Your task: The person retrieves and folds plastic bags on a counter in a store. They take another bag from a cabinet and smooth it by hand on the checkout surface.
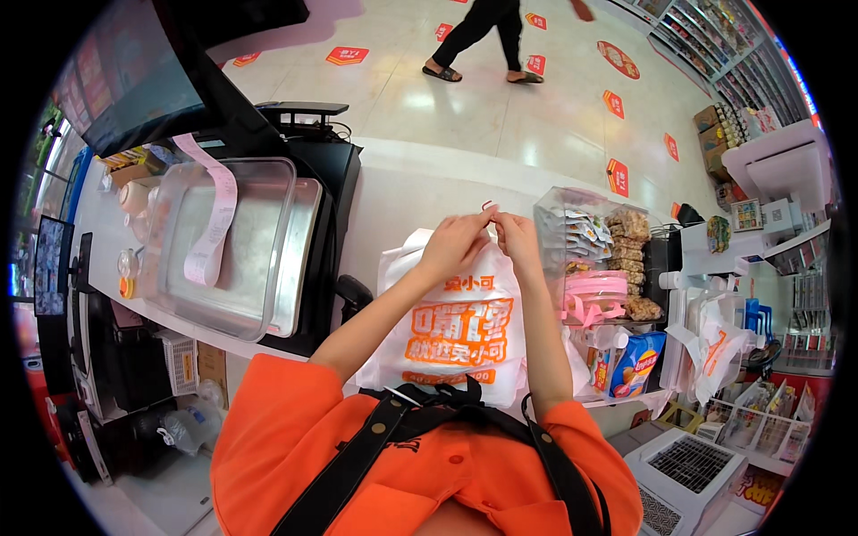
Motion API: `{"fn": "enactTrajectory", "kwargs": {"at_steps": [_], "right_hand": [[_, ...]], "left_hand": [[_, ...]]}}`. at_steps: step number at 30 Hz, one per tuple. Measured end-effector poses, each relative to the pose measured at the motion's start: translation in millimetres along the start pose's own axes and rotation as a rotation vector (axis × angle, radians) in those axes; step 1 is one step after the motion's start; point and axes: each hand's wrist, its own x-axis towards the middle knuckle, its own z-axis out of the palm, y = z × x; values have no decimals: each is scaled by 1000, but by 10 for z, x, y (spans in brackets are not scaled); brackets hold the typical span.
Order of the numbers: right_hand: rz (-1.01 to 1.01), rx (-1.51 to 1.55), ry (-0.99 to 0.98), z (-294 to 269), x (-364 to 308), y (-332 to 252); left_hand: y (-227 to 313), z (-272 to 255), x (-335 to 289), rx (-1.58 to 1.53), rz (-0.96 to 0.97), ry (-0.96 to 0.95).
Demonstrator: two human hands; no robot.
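Between pinched left fingers (pixel 475 223) and right fingers (pixel 508 225), apparently a red strip (pixel 488 205) by the white bag (pixel 447 308).

head fisheye | faces down | near hands (pixel 459 243) | rim perhaps blurred

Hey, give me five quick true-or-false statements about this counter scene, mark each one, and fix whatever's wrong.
1. The left hand and right hand are close together near the far end of the white plastic bag. True.
2. The blue snack bag is left of the white plastic bag. False: it is to the right.
3. A long paper strip droops over the clear plastic tub. True.
4. The person beyond the counter wears white trousers. False: they are black.
5. The camera wearer's shirt is green. False: it is orange.
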Motion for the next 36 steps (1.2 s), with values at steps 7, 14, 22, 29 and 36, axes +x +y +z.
{"fn": "enactTrajectory", "kwargs": {"at_steps": [7, 14, 22, 29, 36], "right_hand": [[-269, -529, 67, 144, 244, 473], [-326, -582, -19, 202, 172, 340], [-542, -521, 402, -260, -1392, 709], [-240, -739, 800, -879, -2327, 1185], [-215, -1046, 741, -962, -1937, 1462]], "left_hand": [[-306, 147, -448, 513, 1, 43], [-647, 248, -86, -279, -484, -47], [-1055, 653, -54, -457, -562, 108], [-1236, 777, -33, -581, -786, 234], [-620, 730, -69, 316, -186, 376]]}}
